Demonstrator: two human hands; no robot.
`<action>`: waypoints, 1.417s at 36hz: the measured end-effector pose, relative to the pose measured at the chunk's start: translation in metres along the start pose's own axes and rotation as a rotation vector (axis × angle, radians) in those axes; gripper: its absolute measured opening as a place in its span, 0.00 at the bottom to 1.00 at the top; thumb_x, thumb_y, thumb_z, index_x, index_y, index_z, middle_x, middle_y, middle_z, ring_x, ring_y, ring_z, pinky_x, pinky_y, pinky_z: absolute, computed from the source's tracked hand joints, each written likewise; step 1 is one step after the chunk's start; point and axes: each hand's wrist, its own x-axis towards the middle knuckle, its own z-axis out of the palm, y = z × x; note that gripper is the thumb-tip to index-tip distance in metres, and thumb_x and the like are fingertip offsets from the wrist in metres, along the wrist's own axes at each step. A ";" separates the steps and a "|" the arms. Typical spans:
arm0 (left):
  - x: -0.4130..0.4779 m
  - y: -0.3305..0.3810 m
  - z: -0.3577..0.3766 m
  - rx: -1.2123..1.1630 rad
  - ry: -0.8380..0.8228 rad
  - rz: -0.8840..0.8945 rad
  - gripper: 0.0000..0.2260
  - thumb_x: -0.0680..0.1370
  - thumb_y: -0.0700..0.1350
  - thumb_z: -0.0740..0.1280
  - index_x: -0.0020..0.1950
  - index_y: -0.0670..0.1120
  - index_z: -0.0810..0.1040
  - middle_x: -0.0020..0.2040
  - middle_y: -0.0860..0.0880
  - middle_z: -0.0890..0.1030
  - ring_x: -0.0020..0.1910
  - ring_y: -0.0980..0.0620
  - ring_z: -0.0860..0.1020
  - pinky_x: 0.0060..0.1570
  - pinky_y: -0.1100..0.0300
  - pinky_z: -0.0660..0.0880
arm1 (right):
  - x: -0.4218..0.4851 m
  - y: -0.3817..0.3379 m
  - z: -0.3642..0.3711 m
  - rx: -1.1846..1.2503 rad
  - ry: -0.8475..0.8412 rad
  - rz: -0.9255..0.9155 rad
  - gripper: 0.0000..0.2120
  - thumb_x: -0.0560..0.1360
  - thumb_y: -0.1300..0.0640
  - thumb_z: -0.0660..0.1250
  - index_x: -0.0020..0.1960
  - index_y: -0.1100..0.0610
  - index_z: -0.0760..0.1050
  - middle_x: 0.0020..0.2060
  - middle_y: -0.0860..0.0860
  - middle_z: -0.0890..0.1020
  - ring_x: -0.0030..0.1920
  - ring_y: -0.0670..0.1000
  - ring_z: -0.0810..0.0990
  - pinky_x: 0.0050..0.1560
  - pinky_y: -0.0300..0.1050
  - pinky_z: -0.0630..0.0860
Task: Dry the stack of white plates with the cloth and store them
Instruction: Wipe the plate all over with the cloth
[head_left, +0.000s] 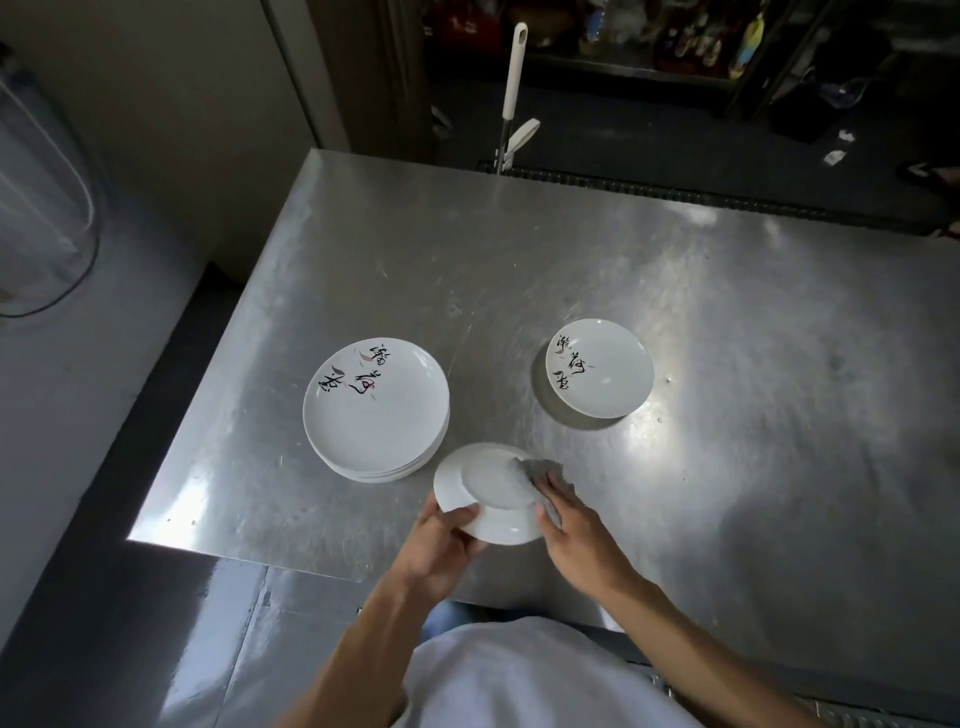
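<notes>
Nearest us, low in the frame, our left hand (441, 540) grips the lower left rim of a plate (488, 493), thumb over the edge and fingers curled beneath. The plate is held underside up, just above the near edge of the table (727, 291). Right of it, our right hand (576, 535) presses a grey cloth (545, 480) against the plate's right side, fingers bunched around the fabric.

We judge the step to be drying this plate's underside. To do it well, we should keep the left grip firm on the rim, sweep the cloth round the foot ring and out to the edge, and turn the plate so the part under our left thumb gets wiped too. A wet rim could slip, so staying low over the table seems wise.

Left of centre sits the stack (376, 410) of white plates with brush lettering, probably still to be dried. Right of centre, well apart from it, one plate (600, 366) lies alone, face up, likely done already.

The table is scuffed stainless steel with bright glare patches. At upper left is a pale wall; at top centre a white handle (514, 73) stands behind the table; at upper right are dark shelves (675, 41) of bottles.
</notes>
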 end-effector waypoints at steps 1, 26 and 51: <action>0.000 0.002 0.002 -0.016 -0.011 -0.002 0.25 0.75 0.30 0.65 0.73 0.40 0.73 0.67 0.36 0.79 0.60 0.40 0.82 0.48 0.49 0.83 | -0.006 0.000 0.004 -0.042 0.021 -0.062 0.24 0.85 0.50 0.57 0.79 0.51 0.61 0.80 0.47 0.57 0.80 0.48 0.54 0.76 0.34 0.51; 0.010 0.014 0.053 0.703 0.257 0.283 0.11 0.81 0.44 0.69 0.61 0.53 0.72 0.51 0.46 0.79 0.48 0.51 0.79 0.43 0.57 0.76 | 0.001 -0.024 -0.082 0.519 0.386 0.213 0.07 0.76 0.53 0.72 0.54 0.49 0.82 0.41 0.52 0.87 0.35 0.62 0.84 0.21 0.32 0.66; 0.059 -0.013 0.151 0.291 0.300 0.084 0.18 0.81 0.29 0.62 0.68 0.40 0.65 0.68 0.37 0.72 0.62 0.35 0.79 0.39 0.54 0.84 | 0.025 0.011 -0.094 0.852 0.353 0.400 0.11 0.71 0.47 0.76 0.44 0.54 0.81 0.36 0.56 0.86 0.35 0.68 0.82 0.34 0.60 0.73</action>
